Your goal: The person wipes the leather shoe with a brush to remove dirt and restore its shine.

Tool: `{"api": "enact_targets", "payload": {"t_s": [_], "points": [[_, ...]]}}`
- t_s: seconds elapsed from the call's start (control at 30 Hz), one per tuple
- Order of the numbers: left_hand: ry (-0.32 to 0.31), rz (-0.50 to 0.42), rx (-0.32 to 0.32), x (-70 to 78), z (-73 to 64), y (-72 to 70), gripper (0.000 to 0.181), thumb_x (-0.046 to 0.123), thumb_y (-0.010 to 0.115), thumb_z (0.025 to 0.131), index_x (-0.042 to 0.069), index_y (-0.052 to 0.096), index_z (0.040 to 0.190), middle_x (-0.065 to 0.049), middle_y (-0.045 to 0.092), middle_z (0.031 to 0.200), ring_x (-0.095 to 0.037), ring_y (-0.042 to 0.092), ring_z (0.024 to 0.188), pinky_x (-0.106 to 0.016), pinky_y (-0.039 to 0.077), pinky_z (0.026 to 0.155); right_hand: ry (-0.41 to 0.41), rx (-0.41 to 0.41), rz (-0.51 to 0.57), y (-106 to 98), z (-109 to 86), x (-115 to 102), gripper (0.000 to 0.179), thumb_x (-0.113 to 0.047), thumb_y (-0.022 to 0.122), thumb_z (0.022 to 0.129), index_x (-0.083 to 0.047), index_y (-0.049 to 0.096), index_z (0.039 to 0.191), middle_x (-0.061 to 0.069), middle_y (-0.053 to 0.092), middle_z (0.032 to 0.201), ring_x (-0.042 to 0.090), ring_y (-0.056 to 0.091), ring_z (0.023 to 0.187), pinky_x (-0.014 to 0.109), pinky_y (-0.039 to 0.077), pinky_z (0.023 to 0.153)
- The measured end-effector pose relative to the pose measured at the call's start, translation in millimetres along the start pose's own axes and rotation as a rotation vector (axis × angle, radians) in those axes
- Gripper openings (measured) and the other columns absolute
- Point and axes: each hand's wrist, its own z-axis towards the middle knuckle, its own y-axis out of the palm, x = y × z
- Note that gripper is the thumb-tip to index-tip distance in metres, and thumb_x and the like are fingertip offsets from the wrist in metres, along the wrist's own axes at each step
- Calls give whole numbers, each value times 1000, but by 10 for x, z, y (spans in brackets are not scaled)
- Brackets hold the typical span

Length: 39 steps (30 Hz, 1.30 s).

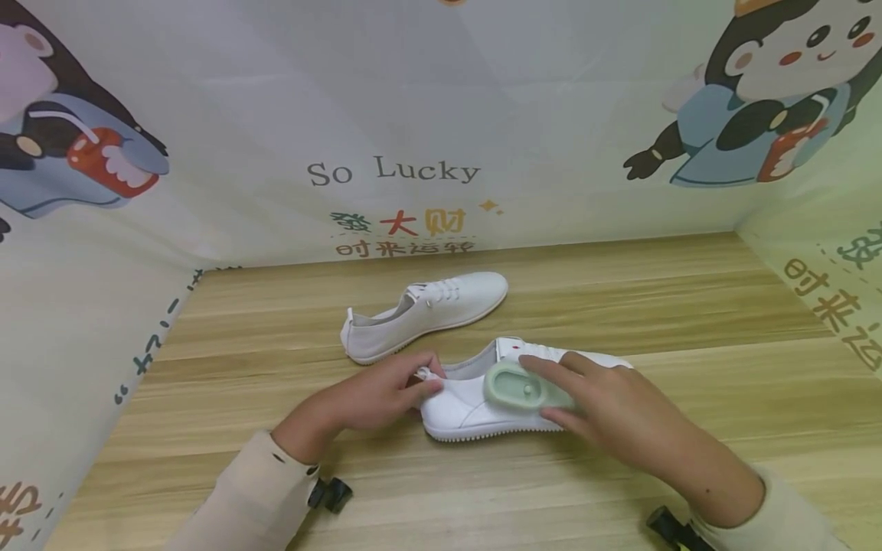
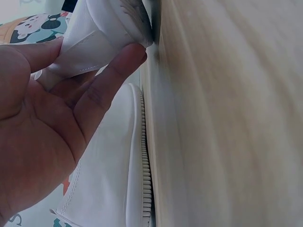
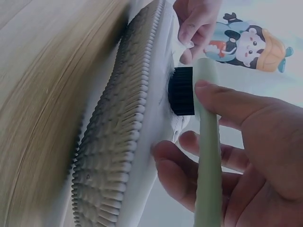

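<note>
Head view: the near white shoe [image 1: 458, 409] sits between the hands, heel beside the left hand [image 1: 379, 394], side wall under the right hand [image 1: 613, 409]. The green brush [image 1: 513, 386] is in the right hand and lies against that wall. The second shoe [image 1: 434, 315] rests on the tabletop [image 1: 276, 321], just beyond the left hand. Risk: the near shoe could swivel, in my judgement, because the left hand restrains it at the heel only, while a push from the brush would land further along. Pose: the forearms converge on the shoe from either side.

Left wrist view: thumb and fingers close narrowly on the heel, one fingertip low near the sole edge. A slip here seems possible, the cause being so small a hold on smooth material. The palm is turned towards the camera, touching nothing visible.

Right wrist view: the thumb presses the brush, with fingers bent behind the handle. The dark bristles [image 3: 182, 91] meet the upper (the exact contact line is hard to read). The ridged sole [image 3: 116, 127] shows tilted beside the hand; heavy pressure could roll the shoe further.
</note>
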Motion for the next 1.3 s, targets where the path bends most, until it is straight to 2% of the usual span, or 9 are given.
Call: {"api": "enact_targets", "payload": {"t_s": [0.1,0.27,0.47,0.63,0.9,1.1,1.3], "points": [[9,-11,-2,-11,2,2,6,15,52,105,10,53,106,-6,59,104,-13,59,94,-28,54,78,-12,-18,-11,-10,-5,-3,56,-32,79,86,-26,59,137,-2,66,95,4,53,64,26,48,58],[9,-19,-2,-21,1,3,6,15,52,104,9,53,105,-6,58,104,-12,59,94,-28,54,79,-42,-24,-17,-27,-27,-8,56,-33,81,83,-26,63,135,-4,69,89,6,59,72,29,51,62],[15,-18,-3,-25,-6,6,8,16,52,105,7,53,104,-9,59,106,-13,60,96,-28,55,80,-78,-76,33,-43,-59,-22,54,-36,79,85,-24,63,135,-2,71,94,11,64,82,32,54,68],[5,-53,-9,-39,-2,8,10,16,52,105,6,52,105,-11,58,108,-14,60,96,-31,58,79,-89,-102,57,-33,-80,-25,52,-37,77,86,-21,63,134,-2,72,98,13,67,87,35,56,72],[-16,-66,-9,-29,6,3,7,15,51,105,8,52,105,-9,58,107,-15,60,96,-34,58,81,-56,-109,40,-69,-67,7,59,-35,78,86,-23,57,139,2,74,97,15,70,85,38,57,71],[-12,-81,-9,-31,2,0,9,15,51,105,6,52,104,-10,57,106,-14,60,95,-32,58,80,-51,-51,-16,-104,-60,46,51,-34,82,82,-21,65,129,1,70,99,9,62,72,31,53,62],[-2,-92,-4,-32,-1,4,10,14,51,105,4,53,104,-11,55,107,-13,60,95,-29,58,80,-17,-63,-7,-147,-60,89,49,-32,84,80,-20,68,125,2,69,100,12,63,78,33,54,64]]}}
